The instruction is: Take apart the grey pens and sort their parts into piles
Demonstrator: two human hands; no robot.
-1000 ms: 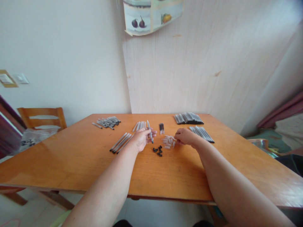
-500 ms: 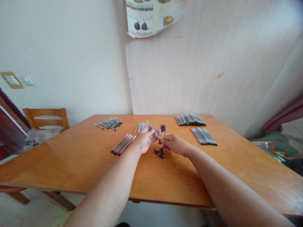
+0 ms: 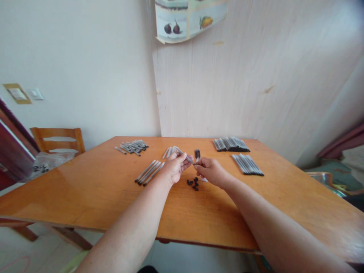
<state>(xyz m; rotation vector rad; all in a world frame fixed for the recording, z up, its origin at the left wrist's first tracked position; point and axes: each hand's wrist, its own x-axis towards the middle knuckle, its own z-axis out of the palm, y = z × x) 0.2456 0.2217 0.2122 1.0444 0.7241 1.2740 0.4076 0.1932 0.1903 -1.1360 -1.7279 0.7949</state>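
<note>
My left hand is closed around a thin grey pen barrel that points up and to the left. My right hand is closed in a pinch at the barrel's near tip, touching it; what the fingers pinch is too small to name. Both hands meet above the middle of the wooden table. Just below them lies a cluster of small black caps. A short bundle of black pieces lies just behind the hands. The pale pieces my right hand reached earlier are mostly hidden under it.
Grey barrels lie in groups: one left of my hand, one behind, one at the far left. Two stacks of finished pens lie at the right. A wooden chair stands at the left; a fruit poster hangs above.
My right hand left the pile of pale pieces, moved left and came up to the tip of the barrel held in my left hand. My left hand tilted the barrel lower.
</note>
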